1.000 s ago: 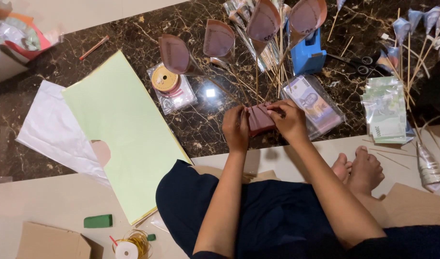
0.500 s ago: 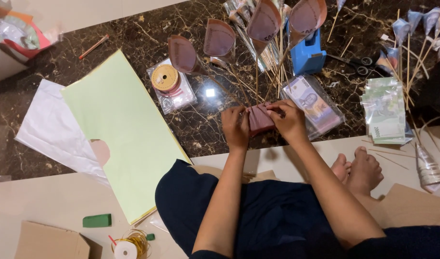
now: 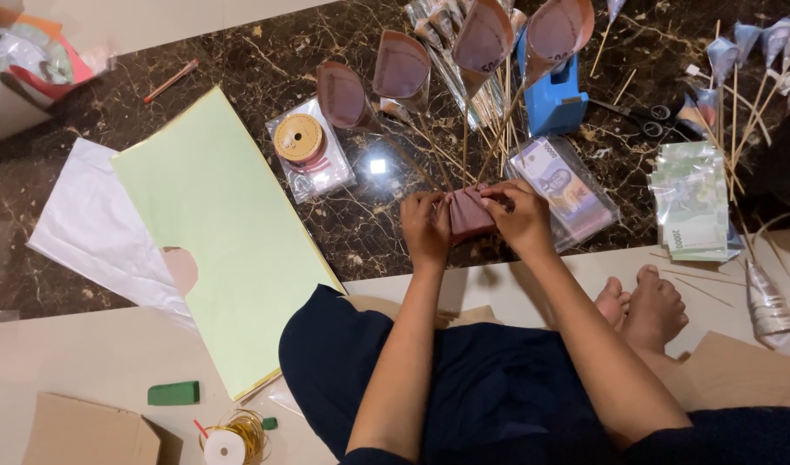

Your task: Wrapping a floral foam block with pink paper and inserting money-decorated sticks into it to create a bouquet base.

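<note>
Together the left hand (image 3: 425,228) and right hand (image 3: 522,215) pinch a folded reddish banknote (image 3: 469,213). Uneven pressure could skew its fold.

Four reddish cones (image 3: 401,65) up on sticks behind the dispenser (image 3: 554,90), one blue dispenser, two sheets left of it, green (image 3: 214,224) and white (image 3: 89,232), two note packs (image 3: 563,189) right below, one ribbon spool (image 3: 298,138), one scissors (image 3: 645,116)
</note>
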